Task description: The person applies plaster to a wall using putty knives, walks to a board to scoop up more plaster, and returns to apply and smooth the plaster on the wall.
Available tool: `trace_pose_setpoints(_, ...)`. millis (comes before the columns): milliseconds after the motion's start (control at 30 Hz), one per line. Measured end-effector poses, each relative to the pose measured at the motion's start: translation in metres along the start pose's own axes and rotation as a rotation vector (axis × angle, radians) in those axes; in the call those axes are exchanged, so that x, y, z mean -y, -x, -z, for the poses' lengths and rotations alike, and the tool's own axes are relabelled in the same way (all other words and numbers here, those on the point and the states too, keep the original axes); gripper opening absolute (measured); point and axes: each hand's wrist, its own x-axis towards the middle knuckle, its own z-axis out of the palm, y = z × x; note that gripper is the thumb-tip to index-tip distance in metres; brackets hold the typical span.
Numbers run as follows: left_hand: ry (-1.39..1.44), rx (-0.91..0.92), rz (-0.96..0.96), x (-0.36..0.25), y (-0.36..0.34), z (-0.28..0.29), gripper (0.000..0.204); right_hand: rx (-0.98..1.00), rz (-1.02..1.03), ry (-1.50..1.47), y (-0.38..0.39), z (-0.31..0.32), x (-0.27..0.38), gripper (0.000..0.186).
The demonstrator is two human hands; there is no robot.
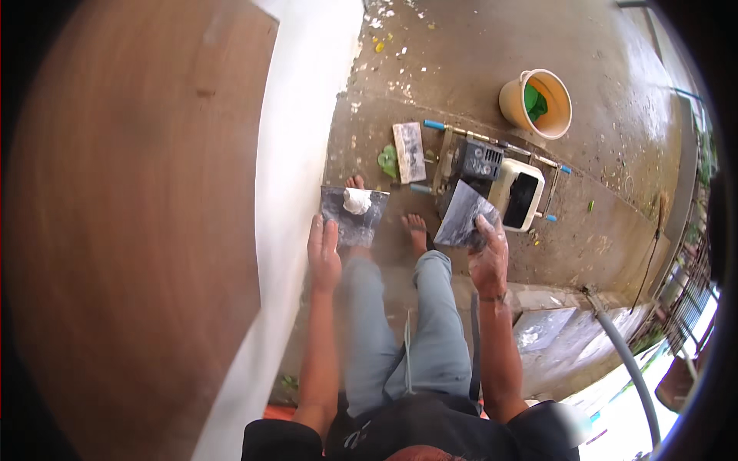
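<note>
Fingers (pixel 330 234) of the left hand (pixel 325 263) grasp a dark plate (pixel 347 228) with a white lump (pixel 357 201) on top; right hand (pixel 489 263) grips a smeared plate (pixel 464 218), no lump visible. Both held above the floor (pixel 453 46), dark one near the white wall (pixel 296 154). My read: loading looks done, spreading left; lump sits heaped. Wall finish: can't tell.

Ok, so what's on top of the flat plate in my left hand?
A lump of white paste sits near the far edge of the dark plate, with pale smears nearer you. The lump hides the surface beneath it, and the plate's underside can't be seen.
</note>
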Motion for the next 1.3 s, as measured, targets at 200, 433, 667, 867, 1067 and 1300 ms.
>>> trace_pose_setpoints(200,-0.058,0.154,-0.103,0.014,-0.100,-0.010,0.042,-0.149,-0.026,-0.255,-0.081,-0.030,-0.087,0.030)
trace_pose_setpoints(433,-0.044,0.263,-0.194,0.070,-0.212,-0.030,0.029,-0.171,0.184,-0.194,-0.190,-0.058,-0.175,0.031)
trace_pose_setpoints(667,-0.086,0.362,-0.263,0.053,-0.243,-0.038,0.028,-0.084,0.493,-0.228,-0.218,-0.076,-0.169,0.026)
trace_pose_setpoints(867,-0.164,0.366,-0.326,0.035,-0.247,-0.032,0.030,0.267,1.067,0.957,-0.202,-0.106,-0.144,0.023)
trace_pose_setpoints(1067,-0.324,0.249,-0.719,0.058,-0.252,-0.015,0.035,0.339,1.290,1.131,-0.198,-0.123,-0.146,0.034)
trace_pose_setpoints(1300,-0.415,0.232,-0.552,0.053,-0.221,-0.007,0.038,0.498,1.409,1.220,-0.205,-0.125,-0.163,0.033)
